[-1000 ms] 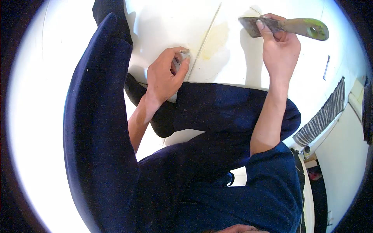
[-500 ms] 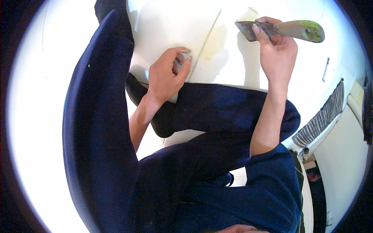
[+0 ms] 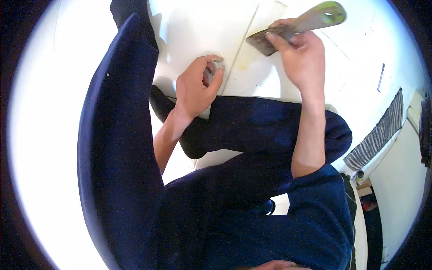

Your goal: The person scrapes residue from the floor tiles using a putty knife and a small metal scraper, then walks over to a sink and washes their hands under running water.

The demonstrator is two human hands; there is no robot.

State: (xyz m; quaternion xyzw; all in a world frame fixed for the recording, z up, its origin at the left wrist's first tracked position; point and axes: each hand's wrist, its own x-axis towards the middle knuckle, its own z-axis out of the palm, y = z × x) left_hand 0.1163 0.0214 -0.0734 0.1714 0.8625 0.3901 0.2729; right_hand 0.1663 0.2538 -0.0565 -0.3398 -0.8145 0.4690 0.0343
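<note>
Pinching a scraper (image 3: 290, 29) between right fingers (image 3: 278, 41), left fingers (image 3: 209, 59) half-curled, slightly parted.

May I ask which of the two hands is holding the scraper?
The right hand, which grips the scraper by its blade end; the left hand is curled without it.

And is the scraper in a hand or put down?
In a hand: the right hand grips the scraper near its blade, and the handle sticks out. I can't tell whether the blade touches the floor.
</note>
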